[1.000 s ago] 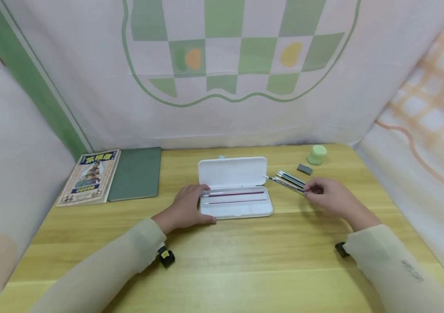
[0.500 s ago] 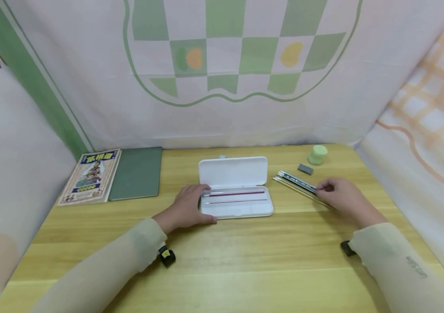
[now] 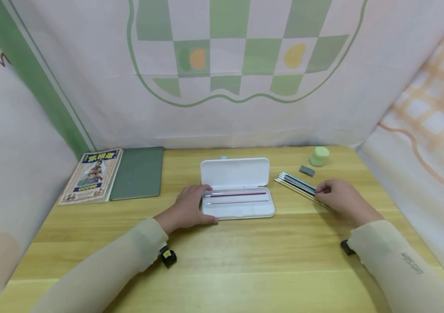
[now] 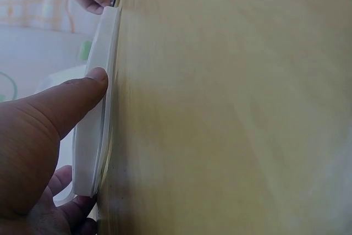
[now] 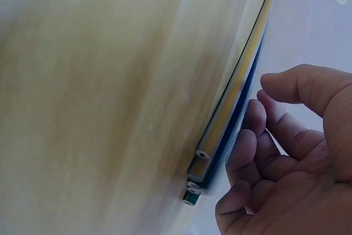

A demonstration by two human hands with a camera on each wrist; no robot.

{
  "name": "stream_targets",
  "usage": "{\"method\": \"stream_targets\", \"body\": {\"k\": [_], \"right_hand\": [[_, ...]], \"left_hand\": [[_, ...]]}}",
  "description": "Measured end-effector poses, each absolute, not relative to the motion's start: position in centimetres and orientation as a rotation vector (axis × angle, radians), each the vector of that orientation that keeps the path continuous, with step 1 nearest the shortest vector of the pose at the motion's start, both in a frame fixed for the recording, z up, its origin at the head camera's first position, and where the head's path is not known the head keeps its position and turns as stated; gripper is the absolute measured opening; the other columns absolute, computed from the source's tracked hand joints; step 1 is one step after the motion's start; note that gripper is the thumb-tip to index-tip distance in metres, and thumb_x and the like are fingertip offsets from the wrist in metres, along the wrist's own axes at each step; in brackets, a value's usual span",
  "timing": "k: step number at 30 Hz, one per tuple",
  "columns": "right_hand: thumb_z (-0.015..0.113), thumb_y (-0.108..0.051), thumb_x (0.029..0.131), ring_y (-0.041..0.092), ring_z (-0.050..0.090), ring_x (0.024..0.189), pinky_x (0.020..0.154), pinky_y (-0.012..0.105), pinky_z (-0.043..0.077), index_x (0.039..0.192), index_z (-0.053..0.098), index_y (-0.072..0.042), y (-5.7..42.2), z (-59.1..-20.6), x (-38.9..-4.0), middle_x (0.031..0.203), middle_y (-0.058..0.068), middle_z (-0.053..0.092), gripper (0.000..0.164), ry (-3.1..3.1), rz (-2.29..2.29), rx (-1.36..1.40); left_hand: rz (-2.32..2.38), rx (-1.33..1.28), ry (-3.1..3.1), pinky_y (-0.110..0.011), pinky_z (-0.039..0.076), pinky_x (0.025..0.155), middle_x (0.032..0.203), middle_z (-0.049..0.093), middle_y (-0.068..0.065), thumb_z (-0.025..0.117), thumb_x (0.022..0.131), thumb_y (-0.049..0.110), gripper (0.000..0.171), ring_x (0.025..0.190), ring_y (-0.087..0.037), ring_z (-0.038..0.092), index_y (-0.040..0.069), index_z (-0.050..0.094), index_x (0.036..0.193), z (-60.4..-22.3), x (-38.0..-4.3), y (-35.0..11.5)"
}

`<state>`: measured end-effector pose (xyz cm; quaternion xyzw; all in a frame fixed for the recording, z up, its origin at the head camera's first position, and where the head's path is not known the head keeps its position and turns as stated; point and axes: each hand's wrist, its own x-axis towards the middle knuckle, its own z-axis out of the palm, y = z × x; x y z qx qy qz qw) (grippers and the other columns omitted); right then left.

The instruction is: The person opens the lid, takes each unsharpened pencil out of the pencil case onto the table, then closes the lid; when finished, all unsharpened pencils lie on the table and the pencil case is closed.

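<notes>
Mid-frame, my left hand grips the white case! At right, my right hand meets the pencils; only its wrist view shows thumb and forefinger narrowly apart.

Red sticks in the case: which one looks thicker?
The red stick nearer the lid; it shows broader and darker than the other stick in front of it.
</notes>
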<state>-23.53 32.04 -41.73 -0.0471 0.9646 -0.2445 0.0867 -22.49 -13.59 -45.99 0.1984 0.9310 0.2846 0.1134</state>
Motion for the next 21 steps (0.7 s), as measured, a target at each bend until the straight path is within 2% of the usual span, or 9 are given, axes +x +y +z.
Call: {"method": "stream_targets", "body": {"k": [8, 13, 17, 21], "right_hand": [[0.067, -0.026, 0.099, 0.028, 0.063, 0.091, 0.081, 0.049, 0.053, 0.111, 0.072, 0.001, 31.1, -41.6, -23.5, 0.102, 0.015, 0.071, 0.03, 2.926, -0.703, -0.181], [0.064, -0.029, 0.102, 0.03, 0.064, 0.095, 0.085, 0.051, 0.053, 0.112, 0.073, -0.001, 28.7, -41.2, -23.1, 0.106, 0.015, 0.072, 0.031, 2.952, -0.732, -0.227], [0.063, -0.035, 0.103, 0.026, 0.063, 0.092, 0.081, 0.045, 0.052, 0.114, 0.074, -0.004, 26.3, -40.7, -22.9, 0.105, 0.013, 0.072, 0.035, 2.936, -0.765, -0.259], [0.067, -0.035, 0.102, 0.02, 0.059, 0.086, 0.076, 0.037, 0.049, 0.108, 0.076, -0.009, 23.6, -40.5, -22.8, 0.098, 0.005, 0.071, 0.028, 2.909, -0.809, -0.368]], "left_hand": [[0.847, 0.578, 2.728, -0.053, 0.021, 0.123, 0.159, 0.043, -0.007, 0.088, 0.076, 0.059, 0.101, 0.151, -0.033, 0.029, 0.016, 0.042, 0.155, -45.8, -22.5, -13.5], [0.842, 0.583, 2.734, -0.053, 0.022, 0.123, 0.159, 0.044, -0.007, 0.088, 0.076, 0.06, 0.101, 0.15, -0.032, 0.029, 0.015, 0.042, 0.155, -45.9, -22.5, -13.5], [0.827, 0.575, 2.741, -0.052, 0.022, 0.123, 0.159, 0.044, -0.006, 0.087, 0.076, 0.06, 0.101, 0.15, -0.032, 0.03, 0.016, 0.042, 0.155, -46.0, -22.5, -13.5], [0.833, 0.574, 2.742, -0.052, 0.022, 0.123, 0.159, 0.043, -0.006, 0.088, 0.076, 0.059, 0.101, 0.15, -0.032, 0.029, 0.017, 0.042, 0.155, -46.0, -22.5, -13.5]]}}
